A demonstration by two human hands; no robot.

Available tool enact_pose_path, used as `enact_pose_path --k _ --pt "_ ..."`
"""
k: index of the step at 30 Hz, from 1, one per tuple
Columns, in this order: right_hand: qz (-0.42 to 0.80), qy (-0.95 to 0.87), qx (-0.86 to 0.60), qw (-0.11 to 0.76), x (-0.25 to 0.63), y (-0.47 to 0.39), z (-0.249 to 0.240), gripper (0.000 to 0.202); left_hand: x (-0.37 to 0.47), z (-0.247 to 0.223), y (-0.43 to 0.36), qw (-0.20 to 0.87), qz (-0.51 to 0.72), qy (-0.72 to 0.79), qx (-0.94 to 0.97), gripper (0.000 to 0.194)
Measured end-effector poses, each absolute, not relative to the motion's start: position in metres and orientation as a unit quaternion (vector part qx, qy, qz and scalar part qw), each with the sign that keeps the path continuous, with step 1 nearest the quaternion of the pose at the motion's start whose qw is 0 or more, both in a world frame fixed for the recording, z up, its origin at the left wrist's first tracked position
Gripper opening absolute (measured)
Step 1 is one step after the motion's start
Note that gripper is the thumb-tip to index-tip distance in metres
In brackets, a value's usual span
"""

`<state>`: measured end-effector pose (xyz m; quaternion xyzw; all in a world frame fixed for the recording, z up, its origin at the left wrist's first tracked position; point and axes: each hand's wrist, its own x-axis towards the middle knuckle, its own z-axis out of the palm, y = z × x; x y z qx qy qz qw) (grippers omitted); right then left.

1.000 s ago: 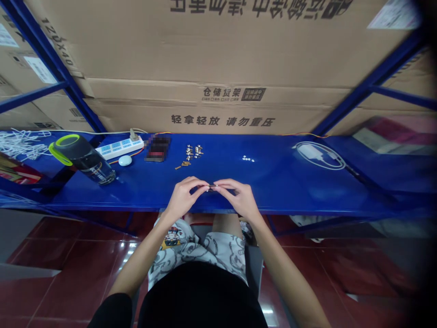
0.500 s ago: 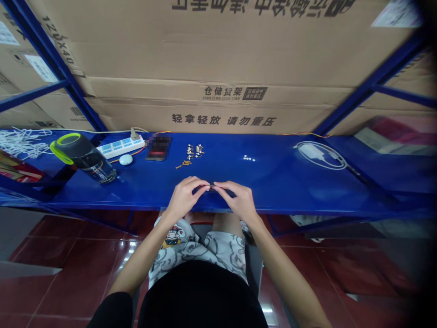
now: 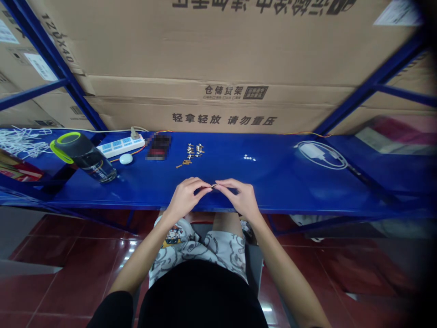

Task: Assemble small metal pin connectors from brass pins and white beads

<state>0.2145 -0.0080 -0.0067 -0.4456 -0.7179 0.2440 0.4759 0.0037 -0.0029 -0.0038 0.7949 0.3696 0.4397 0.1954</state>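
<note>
Above the front part of the blue shelf, my left hand [image 3: 187, 195] and my right hand [image 3: 241, 197] meet with pinched fingertips. Between them is a small thin screw-like piece [image 3: 214, 186], held at both ends and slightly tilted; its details are too small to make out. Beyond my left hand lie a few loose brass-coloured screw-like pieces [image 3: 186, 162]. Just behind these sit several similar pieces with white parts on them [image 3: 190, 150]. Several small white pieces [image 3: 249, 157] form a short row beyond my right hand.
On the left stand a dark water bottle [image 3: 90, 157] with a green loop, a white power strip [image 3: 121, 146], a pale round object [image 3: 126, 159] and a blurred dark box [image 3: 159, 146]. A white charger with cable [image 3: 319, 154] lies right. Cardboard [image 3: 218, 64] and blue posts [image 3: 73, 89] border the shelf.
The small piece between my fingertips has tilted, its right end now higher, and more of it shows. Both hands have shifted only slightly. The pieces on the shelf stay put.
</note>
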Motion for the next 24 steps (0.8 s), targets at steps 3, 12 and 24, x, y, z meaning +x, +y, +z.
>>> enact_pose_path --k 3,12,24 --pt "0.256 -0.717 -0.445 0.471 0.2149 -0.0071 -0.0074 0.017 0.0036 -0.0043 -0.0029 0.187 0.437 0.373 0.797 0.010" --pt "0.225 -0.732 -0.442 0.467 0.2131 -0.0079 -0.0058 0.016 0.0041 -0.0038 -0.0034 0.188 0.434 0.376 0.797 0.009" --pt "0.236 -0.732 -0.440 0.463 0.2124 -0.0093 0.0011 0.023 0.0037 -0.0014 -0.0044 0.205 0.456 0.396 0.770 0.011"
